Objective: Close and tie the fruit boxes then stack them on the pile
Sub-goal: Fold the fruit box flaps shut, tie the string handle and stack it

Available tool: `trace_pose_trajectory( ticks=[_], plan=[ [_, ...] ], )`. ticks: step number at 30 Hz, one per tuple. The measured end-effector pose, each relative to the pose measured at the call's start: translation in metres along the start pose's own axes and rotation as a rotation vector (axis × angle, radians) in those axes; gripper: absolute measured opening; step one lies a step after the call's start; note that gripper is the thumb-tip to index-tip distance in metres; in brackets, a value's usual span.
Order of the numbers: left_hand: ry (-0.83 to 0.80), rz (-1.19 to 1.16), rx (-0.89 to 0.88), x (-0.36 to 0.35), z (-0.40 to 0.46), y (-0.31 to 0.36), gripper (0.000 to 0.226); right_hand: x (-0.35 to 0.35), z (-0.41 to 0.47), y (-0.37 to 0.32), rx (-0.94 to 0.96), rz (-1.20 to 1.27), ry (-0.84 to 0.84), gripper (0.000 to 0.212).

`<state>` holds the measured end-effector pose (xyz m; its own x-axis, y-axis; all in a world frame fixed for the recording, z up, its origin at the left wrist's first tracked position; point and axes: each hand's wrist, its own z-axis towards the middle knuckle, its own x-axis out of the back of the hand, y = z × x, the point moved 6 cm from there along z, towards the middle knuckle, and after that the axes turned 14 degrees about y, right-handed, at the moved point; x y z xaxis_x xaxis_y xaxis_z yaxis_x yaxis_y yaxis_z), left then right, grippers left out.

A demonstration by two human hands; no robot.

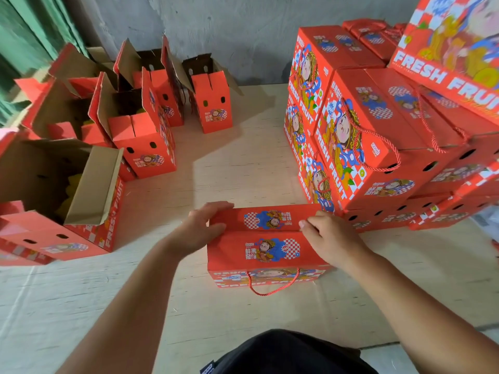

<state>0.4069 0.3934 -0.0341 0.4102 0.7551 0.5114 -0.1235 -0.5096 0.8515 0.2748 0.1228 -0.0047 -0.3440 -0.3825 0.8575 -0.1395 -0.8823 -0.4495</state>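
**Closing the top flaps of a fruit box: grip and handling**

The red printed corrugated-cardboard fruit box point(266, 249) stands on the pale plywood floor point(243, 163) directly in front of me, between the row of open red boxes with raised brown flaps point(140, 125) on my left and the stacked pile of closed red "FRESH FRUIT" boxes point(364, 147) on my right. My left hand point(199, 228) grasps the box's left end, fingers curled over the top edge and thumb against the near flap. My right hand point(326, 236) rests on the right end, fingertips pressing at the seam where the two top flaps meet.

I judge the board stiff but easily creased at its folds, and the box fairly heavy if packed, so it is best lifted by both ends or from beneath. The twisted red cord handle point(272, 284) hanging down the near face looks too thin to trust until tied.

The contents are hidden by the shut flaps. Whether the flaps are locked, or a second cord lies on the far side, I cannot tell. My right fingers' curl is partly hidden by the back of the hand. The pile is cut off at the frame's right edge.
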Motion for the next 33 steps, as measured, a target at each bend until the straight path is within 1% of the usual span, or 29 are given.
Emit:
trace_pose_trajectory(
  ticks=[2, 4, 6, 8, 10, 11, 14, 16, 17, 20, 22, 23, 25, 26, 27, 28, 30, 33],
  plan=[
    [-0.179, 0.293, 0.011, 0.001, 0.011, 0.009, 0.054, -0.003, -0.001, -0.003, -0.013, -0.047, -0.058, 0.046],
    [-0.269, 0.582, -0.037, 0.002, 0.021, 0.021, 0.064, -0.004, -0.006, -0.007, -0.036, -0.100, -0.111, 0.049],
    [-0.315, 0.739, -0.129, -0.005, 0.030, 0.032, 0.077, -0.001, -0.012, -0.010, -0.059, -0.099, -0.149, 0.058],
    [-0.376, 0.816, -0.170, -0.019, 0.034, 0.033, 0.091, 0.004, -0.017, -0.010, -0.097, -0.039, -0.162, 0.071],
    [-0.389, 0.832, -0.203, -0.034, 0.035, 0.026, 0.100, 0.007, -0.024, -0.013, -0.083, -0.026, -0.147, 0.076],
    [-0.363, 0.796, -0.223, -0.038, 0.035, 0.024, 0.100, 0.007, -0.026, -0.013, -0.067, -0.038, -0.139, 0.076],
    [-0.223, 0.668, -0.357, -0.038, 0.035, 0.023, 0.090, 0.008, -0.026, -0.012, -0.087, -0.054, -0.170, 0.086],
    [-0.194, 0.549, -0.397, -0.034, 0.034, 0.017, 0.082, 0.008, -0.024, -0.010, -0.100, -0.063, -0.180, 0.087],
    [-0.202, 0.469, -0.361, -0.031, 0.035, 0.014, 0.079, 0.008, -0.024, -0.010, -0.085, -0.072, -0.164, 0.085],
    [-0.264, 0.265, -0.181, -0.025, 0.037, 0.008, 0.066, 0.008, -0.025, -0.012, -0.047, -0.086, -0.087, 0.078],
    [-0.258, 0.204, -0.145, -0.025, 0.038, 0.010, 0.061, 0.006, -0.028, -0.013, -0.025, -0.137, -0.039, 0.074],
    [-0.250, 0.217, -0.166, -0.026, 0.038, 0.009, 0.067, 0.005, -0.031, -0.014, -0.008, -0.180, -0.005, 0.070],
    [-0.278, 0.438, -0.269, -0.034, 0.036, 0.006, 0.087, 0.003, -0.037, -0.019, 0.013, -0.282, 0.053, 0.067],
    [-0.295, 0.557, -0.266, -0.037, 0.035, 0.003, 0.091, 0.003, -0.039, -0.021, 0.014, -0.325, 0.065, 0.069],
    [-0.312, 0.621, -0.240, -0.039, 0.035, 0.000, 0.091, 0.002, -0.041, -0.021, 0.010, -0.343, 0.065, 0.073],
    [-0.335, 0.647, -0.225, -0.039, 0.035, 0.000, 0.090, 0.001, -0.041, -0.020, 0.003, -0.334, 0.052, 0.077],
    [-0.363, 0.686, -0.227, -0.039, 0.036, 0.003, 0.093, -0.004, -0.038, -0.015, -0.015, -0.276, -0.025, 0.086],
    [-0.329, 0.744, -0.231, -0.038, 0.039, 0.006, 0.101, -0.015, -0.033, -0.007, -0.029, -0.236, -0.156, 0.094]
  ],
)
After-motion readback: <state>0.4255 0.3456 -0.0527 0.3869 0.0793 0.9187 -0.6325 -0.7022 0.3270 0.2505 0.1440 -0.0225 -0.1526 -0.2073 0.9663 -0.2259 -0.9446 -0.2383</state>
